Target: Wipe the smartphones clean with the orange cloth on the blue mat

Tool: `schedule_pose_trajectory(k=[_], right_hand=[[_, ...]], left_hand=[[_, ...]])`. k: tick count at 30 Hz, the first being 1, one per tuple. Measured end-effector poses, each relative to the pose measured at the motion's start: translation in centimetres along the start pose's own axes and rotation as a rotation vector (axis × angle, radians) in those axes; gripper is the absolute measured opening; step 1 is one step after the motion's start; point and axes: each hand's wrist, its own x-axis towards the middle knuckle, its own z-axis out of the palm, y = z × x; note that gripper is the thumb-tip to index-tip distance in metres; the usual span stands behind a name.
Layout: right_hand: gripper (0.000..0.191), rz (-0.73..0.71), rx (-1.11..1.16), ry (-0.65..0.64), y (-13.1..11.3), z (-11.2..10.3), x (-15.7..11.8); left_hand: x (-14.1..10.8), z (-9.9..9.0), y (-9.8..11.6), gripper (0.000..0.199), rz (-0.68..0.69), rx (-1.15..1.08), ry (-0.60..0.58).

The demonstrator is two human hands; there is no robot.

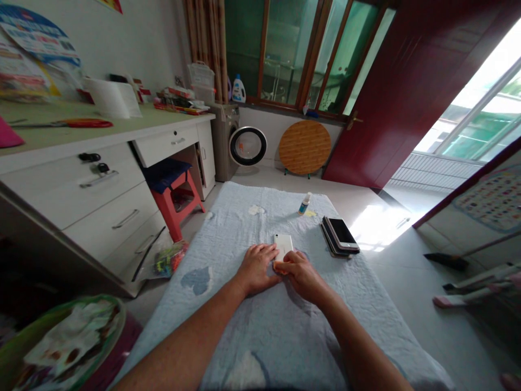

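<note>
A white phone (pixel 284 244) lies back up on the light blue cloth, its camera at the top left corner. Over the phone's left edge rest the fingers of my left hand (pixel 255 270), with the thumb along its lower end, holding it in place. My right hand (pixel 302 275) is closed on a small orange cloth (pixel 280 266), pressed against the lower part of the phone. Both hands hide that lower part. A small spray bottle (pixel 304 204) with a blue label stands beyond the phone. To the right is a stack of phones or tablets (pixel 340 237).
The light blue cloth (pixel 228 228) covers the surface under my hands. On the left are a white desk (pixel 101 184), a red stool (pixel 173 212) and a waste bin (pixel 118 336). A washing machine (pixel 223 141) with its door open and a round wooden tabletop (pixel 305 145) stand behind.
</note>
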Motion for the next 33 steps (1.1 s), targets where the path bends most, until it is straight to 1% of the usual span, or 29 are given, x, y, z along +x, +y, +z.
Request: schedule_pose_trajectory(k=[2, 5, 8, 11, 13, 16, 18, 22, 27, 30, 33], right_hand=[[0.023, 0.067, -0.024, 0.06, 1.4, 0.2, 0.2], [0.025, 0.157, -0.065, 0.132, 3.0, 0.4, 0.5], [0.025, 0.191, -0.101, 0.146, 3.1, 0.6, 0.6], [0.023, 0.163, -0.124, 0.113, 1.8, 0.8, 0.5], [0.021, 0.11, -0.112, 0.083, 0.6, 0.9, 0.4], [0.021, 0.026, -0.054, 0.035, -0.8, 0.7, 0.0], [0.023, -0.003, -0.004, 0.009, -1.1, 0.4, -0.4], [0.027, -0.012, 0.049, 0.005, 0.0, -0.7, -1.3], [0.023, 0.053, 0.056, 0.021, 2.0, -1.6, -2.2], [0.023, 0.075, 0.044, 0.023, 2.3, -1.5, -2.2], [0.023, 0.077, 0.038, 0.053, 2.2, -1.0, -1.9]], left_hand=[[0.0, 0.0, 0.0, 0.072, -0.005, -0.003, -0.004], [-0.1, -0.1, 0.2, 0.068, -0.004, -0.004, 0.007], [-0.1, -0.1, 0.2, 0.065, -0.003, -0.005, 0.012], [-0.2, 0.0, 0.1, 0.067, 0.006, -0.007, 0.012], [-0.2, 0.2, 0.0, 0.066, 0.017, -0.004, 0.017], [-0.2, 0.3, -0.1, 0.063, 0.033, 0.004, 0.033], [-0.1, 0.2, -0.1, 0.062, 0.035, 0.008, 0.033], [-0.1, 0.1, 0.0, 0.061, 0.015, 0.012, 0.017], [-0.1, 0.0, 0.1, 0.059, -0.001, 0.021, 0.007], [-0.1, 0.0, 0.1, 0.058, 0.001, 0.02, 0.008], [-0.1, -0.1, 0.2, 0.058, 0.004, 0.017, 0.01]])
